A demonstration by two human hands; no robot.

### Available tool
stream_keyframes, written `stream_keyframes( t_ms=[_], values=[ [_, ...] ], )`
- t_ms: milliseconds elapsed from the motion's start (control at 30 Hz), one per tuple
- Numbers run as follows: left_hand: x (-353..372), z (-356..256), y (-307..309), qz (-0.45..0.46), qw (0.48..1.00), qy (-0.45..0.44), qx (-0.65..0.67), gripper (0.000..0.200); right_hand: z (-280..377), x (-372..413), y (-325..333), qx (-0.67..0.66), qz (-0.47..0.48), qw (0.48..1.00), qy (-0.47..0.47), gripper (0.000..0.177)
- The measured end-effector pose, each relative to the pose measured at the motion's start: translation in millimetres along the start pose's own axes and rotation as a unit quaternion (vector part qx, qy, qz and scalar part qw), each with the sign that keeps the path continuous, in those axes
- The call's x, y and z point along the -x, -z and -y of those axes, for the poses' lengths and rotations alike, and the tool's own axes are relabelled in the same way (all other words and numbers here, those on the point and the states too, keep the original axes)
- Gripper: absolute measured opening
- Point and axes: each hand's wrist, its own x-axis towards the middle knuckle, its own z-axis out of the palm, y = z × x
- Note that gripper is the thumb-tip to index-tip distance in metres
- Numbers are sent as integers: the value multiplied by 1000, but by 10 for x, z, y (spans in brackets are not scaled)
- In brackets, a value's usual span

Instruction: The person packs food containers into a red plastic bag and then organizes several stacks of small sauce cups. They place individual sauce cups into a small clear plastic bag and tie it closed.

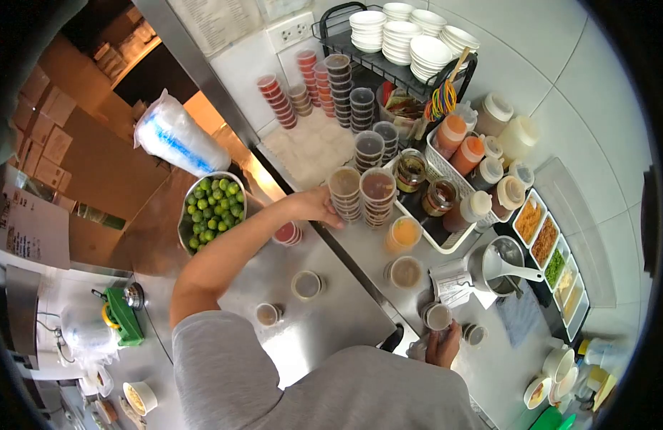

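My left hand [318,206] reaches to a stack of lidded sauce cups [345,195], its thumb at the near side and its other fingers partly hidden. Right beside it stands a stack with a dark red top cup [378,197]. My right hand [444,347] is closed around a small clear cup [437,317]. Another small cup [475,335] stands just right of that hand. Cups of orange sauce [403,234] and brown sauce [404,273] stand between my hands. Two more cups, one larger [307,285] and one smaller [268,314], are on the steel surface.
A bowl of green citrus [220,215] sits left of my forearm, near red cups [287,233]. Sauce bottles fill a white basket [446,247]. White bowls [432,50] stand on a black rack. A pot with a ladle [498,266] and topping trays [545,240] are at right.
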Motion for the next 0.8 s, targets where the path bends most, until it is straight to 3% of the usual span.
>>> stream_keyframes(
  t_ms=[100,300,400,433,533,567,667,800],
  values=[
    [-147,280,-190,-68,983,-101,138,56,12,-9,-16,7,-12,1000,-4,44],
    [-256,428,-94,-90,984,-108,106,57,95,-43,12,15,-33,999,30,40],
    [-399,693,29,-159,974,-105,119,57,103,-56,7,8,-36,999,29,39],
    [-352,616,88,-169,981,-53,85,65,118,-69,9,-2,-36,999,23,39],
    [-512,903,152,-233,963,-117,71,60,167,-66,37,-14,-30,999,0,39],
    [-409,698,140,-222,966,-113,63,65,180,-72,36,-8,-26,1000,-9,38],
    [-193,319,87,-255,966,-37,29,70,143,-52,32,-1,-43,999,-5,37],
    [-240,495,139,-268,929,167,-195,58,193,-62,40,-27,-40,999,-17,35]
  ],
)
